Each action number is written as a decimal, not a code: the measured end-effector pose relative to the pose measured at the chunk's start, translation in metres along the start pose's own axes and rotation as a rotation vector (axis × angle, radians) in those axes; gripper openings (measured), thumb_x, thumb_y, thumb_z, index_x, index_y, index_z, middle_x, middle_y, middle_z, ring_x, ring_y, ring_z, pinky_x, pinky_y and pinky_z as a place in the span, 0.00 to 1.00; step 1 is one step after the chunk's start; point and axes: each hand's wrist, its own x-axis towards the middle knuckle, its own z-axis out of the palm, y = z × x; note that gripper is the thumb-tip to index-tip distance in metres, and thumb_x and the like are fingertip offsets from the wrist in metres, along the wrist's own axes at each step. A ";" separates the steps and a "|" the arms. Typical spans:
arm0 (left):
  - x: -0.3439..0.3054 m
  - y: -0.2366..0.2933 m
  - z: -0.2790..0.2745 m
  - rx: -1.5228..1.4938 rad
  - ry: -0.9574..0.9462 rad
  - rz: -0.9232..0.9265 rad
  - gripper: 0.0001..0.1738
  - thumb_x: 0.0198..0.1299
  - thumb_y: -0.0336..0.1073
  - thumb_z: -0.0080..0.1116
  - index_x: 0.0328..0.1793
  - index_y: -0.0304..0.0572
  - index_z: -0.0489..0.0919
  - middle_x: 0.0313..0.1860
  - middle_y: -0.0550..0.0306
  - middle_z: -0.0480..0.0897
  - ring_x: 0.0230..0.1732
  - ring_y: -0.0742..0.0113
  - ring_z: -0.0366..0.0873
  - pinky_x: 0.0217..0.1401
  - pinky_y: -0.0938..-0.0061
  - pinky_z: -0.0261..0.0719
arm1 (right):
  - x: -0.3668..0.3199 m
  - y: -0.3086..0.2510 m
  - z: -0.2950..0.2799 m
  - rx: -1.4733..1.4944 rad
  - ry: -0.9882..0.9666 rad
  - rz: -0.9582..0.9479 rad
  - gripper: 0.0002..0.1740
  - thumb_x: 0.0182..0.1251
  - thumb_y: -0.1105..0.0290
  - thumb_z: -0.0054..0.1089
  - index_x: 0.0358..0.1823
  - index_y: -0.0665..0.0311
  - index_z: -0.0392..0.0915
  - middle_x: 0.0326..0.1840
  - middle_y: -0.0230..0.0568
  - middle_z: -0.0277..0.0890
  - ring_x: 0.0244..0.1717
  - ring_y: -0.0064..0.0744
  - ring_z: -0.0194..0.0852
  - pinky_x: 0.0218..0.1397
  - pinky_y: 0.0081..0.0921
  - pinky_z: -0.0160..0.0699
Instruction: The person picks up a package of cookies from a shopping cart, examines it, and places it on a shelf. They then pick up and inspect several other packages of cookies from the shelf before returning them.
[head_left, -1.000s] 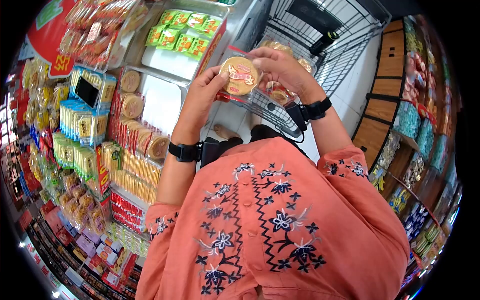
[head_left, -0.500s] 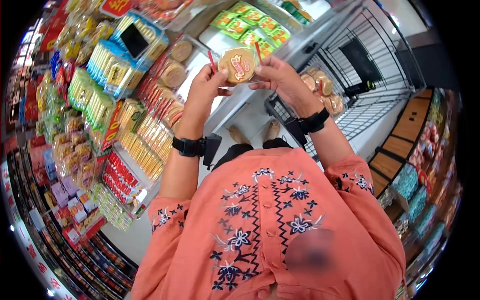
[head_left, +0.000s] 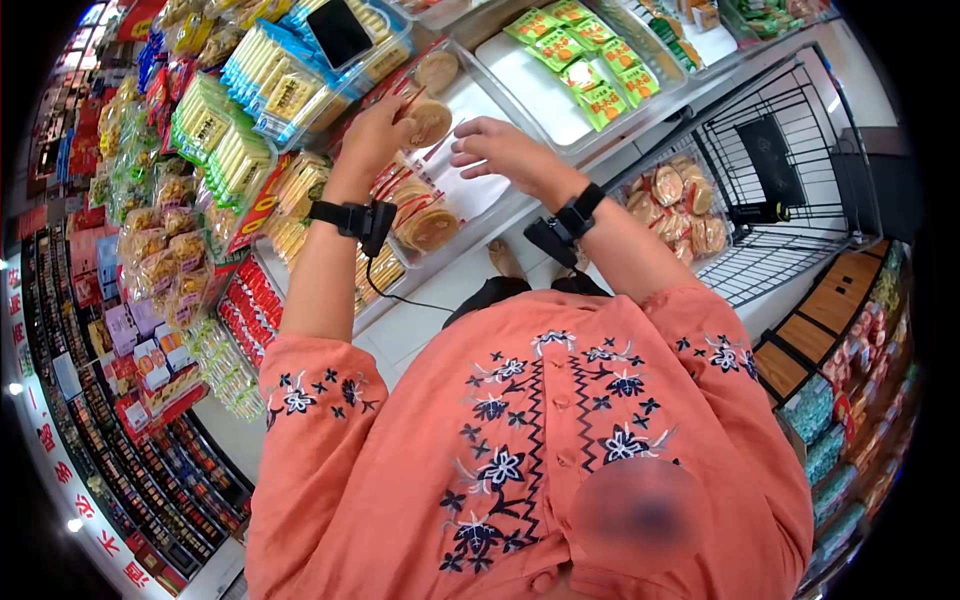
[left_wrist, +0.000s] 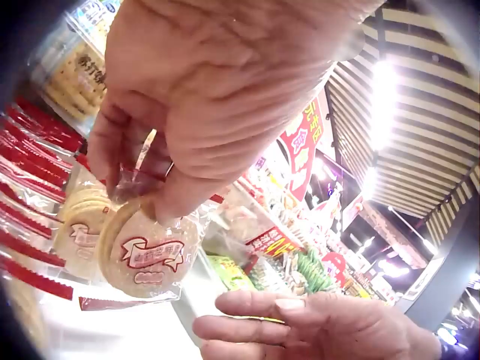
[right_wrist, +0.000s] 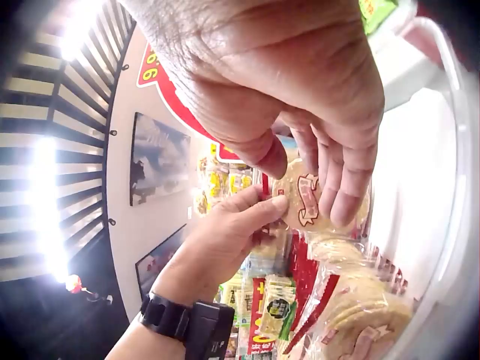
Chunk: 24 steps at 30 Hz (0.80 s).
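Observation:
In the head view my left hand [head_left: 377, 138] is over the clear bin at the display, pinching a round wafer packet [head_left: 428, 123] by its edge. The left wrist view shows that packet [left_wrist: 150, 251] hanging from thumb and fingers, in front of similar packets [left_wrist: 79, 232] in the bin. My right hand [head_left: 520, 160] hovers just to the right with fingers spread and nothing held. Seen from the right wrist, its fingers [right_wrist: 341, 169] are in front of the packet [right_wrist: 304, 196]; whether they touch it I cannot tell.
A bin of green packets [head_left: 590, 60] stands behind, to the right. The shopping cart [head_left: 790, 170] is at the right, with a pack of round biscuits [head_left: 668, 200] in it. A black phone-like device [head_left: 338, 32] lies on blue-wrapped packets at the upper left.
Both hands have moved from in front of the body to over the wafer bin. My right hand has let go of the packet; my left still holds it. The view has shifted.

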 end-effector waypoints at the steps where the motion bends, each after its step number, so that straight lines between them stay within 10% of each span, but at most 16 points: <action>1: -0.003 -0.001 0.004 0.042 0.044 0.031 0.19 0.59 0.43 0.63 0.53 0.40 0.82 0.46 0.38 0.85 0.49 0.39 0.82 0.51 0.52 0.79 | 0.009 0.007 0.007 0.031 -0.001 0.019 0.27 0.70 0.66 0.58 0.65 0.75 0.68 0.57 0.49 0.76 0.55 0.41 0.82 0.54 0.36 0.86; 12: 0.000 -0.017 0.021 0.256 0.096 0.094 0.16 0.58 0.35 0.67 0.51 0.44 0.79 0.51 0.46 0.80 0.53 0.41 0.80 0.51 0.50 0.81 | 0.069 0.049 0.018 0.176 -0.041 0.130 0.30 0.75 0.67 0.55 0.74 0.69 0.61 0.61 0.43 0.71 0.56 0.34 0.74 0.59 0.36 0.82; 24: 0.004 -0.021 0.018 0.442 0.079 0.130 0.21 0.55 0.38 0.72 0.51 0.46 0.74 0.43 0.48 0.79 0.49 0.45 0.80 0.48 0.54 0.81 | 0.089 0.056 0.027 0.287 0.002 0.131 0.18 0.73 0.68 0.56 0.60 0.62 0.66 0.52 0.41 0.72 0.54 0.35 0.74 0.54 0.37 0.81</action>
